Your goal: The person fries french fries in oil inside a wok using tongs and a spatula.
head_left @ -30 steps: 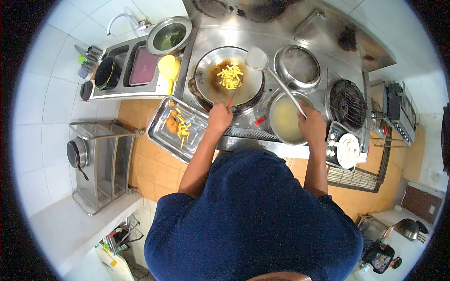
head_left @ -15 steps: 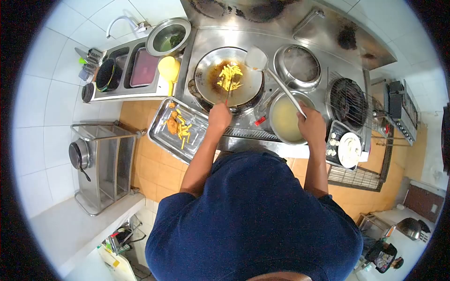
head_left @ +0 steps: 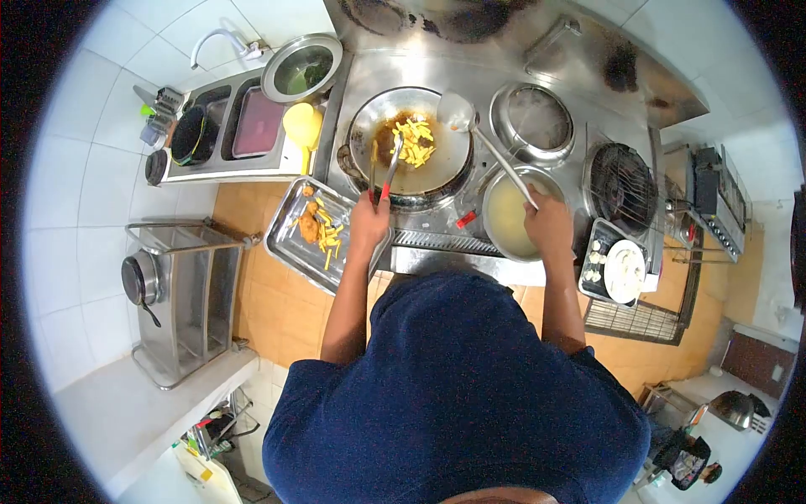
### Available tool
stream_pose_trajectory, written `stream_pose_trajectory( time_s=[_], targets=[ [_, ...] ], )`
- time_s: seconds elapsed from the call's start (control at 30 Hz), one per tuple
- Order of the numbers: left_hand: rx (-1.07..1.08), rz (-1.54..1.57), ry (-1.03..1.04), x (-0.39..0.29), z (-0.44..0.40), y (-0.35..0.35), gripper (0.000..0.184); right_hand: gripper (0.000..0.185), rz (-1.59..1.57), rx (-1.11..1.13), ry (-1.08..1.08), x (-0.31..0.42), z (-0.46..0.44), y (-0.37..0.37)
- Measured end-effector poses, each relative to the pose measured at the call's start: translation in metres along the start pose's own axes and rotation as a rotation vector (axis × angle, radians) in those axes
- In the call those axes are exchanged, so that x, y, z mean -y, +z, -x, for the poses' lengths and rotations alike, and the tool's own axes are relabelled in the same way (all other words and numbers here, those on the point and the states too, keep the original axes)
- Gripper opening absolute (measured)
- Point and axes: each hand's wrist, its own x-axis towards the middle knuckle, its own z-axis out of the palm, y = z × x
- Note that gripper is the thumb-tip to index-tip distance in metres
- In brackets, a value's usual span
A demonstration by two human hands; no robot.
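Observation:
My left hand is closed around the red-handled tongs, whose two arms stand apart over the near left side of the wok. Yellow fries lie heaped in the middle of the wok, with brown oil around them. In my right hand is the long handle of a metal ladle; its broad head rests at the wok's right rim. That hand is above a pot of pale yellowish liquid. Left of my left forearm, a metal tray holds fried brown pieces and some fries.
A lidded steel pot stands behind the pale liquid. Farther right are a burner with a grate and a white plate on a small tray. Left are a sink, a yellow scoop and a steel bowl. A red object lies on the stove front.
My left hand has drawn back down and left from the fries, and the tongs' arms have spread. The ladle and my right hand have shifted slightly. The fries' heap has changed shape.

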Motion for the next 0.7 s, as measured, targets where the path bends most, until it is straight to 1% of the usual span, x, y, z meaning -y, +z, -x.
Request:
stream_pose_trajectory(
  time_s=[0.07,0.1,0.17,0.33,0.43,0.57,0.67,0.7],
  targets=[
    [0.025,-0.060,-0.013,-0.003,0.004,-0.005,0.043,0.041,0.034,0.007,0.013,0.007,-0.004,0.002],
    [0.031,-0.063,-0.019,-0.005,0.006,-0.007,0.046,0.042,0.051,0.009,0.017,0.009,-0.005,0.002],
    [0.026,-0.038,-0.029,-0.008,0.008,-0.009,0.047,0.044,0.057,0.000,-0.008,0.005,-0.015,0.006],
    [0.103,0.011,-0.068,-0.011,0.017,-0.012,0.055,0.038,0.097,-0.003,-0.006,0.004,-0.041,0.026],
    [0.050,-0.027,-0.073,-0.002,0.021,-0.006,0.059,0.033,0.143,-0.012,-0.053,0.008,-0.048,0.026],
    [0.075,0.038,-0.094,0.003,0.026,-0.009,0.060,0.032,0.160,-0.079,-0.106,0.011,-0.049,0.018],
    [0.017,0.076,0.002,0.012,0.030,-0.007,0.058,0.030,0.118,-0.137,-0.125,0.006,-0.047,0.014],
    [0.025,0.101,-0.008,0.013,0.031,-0.006,0.057,0.028,0.076,-0.159,-0.147,0.006,-0.045,0.011]
  ],
)
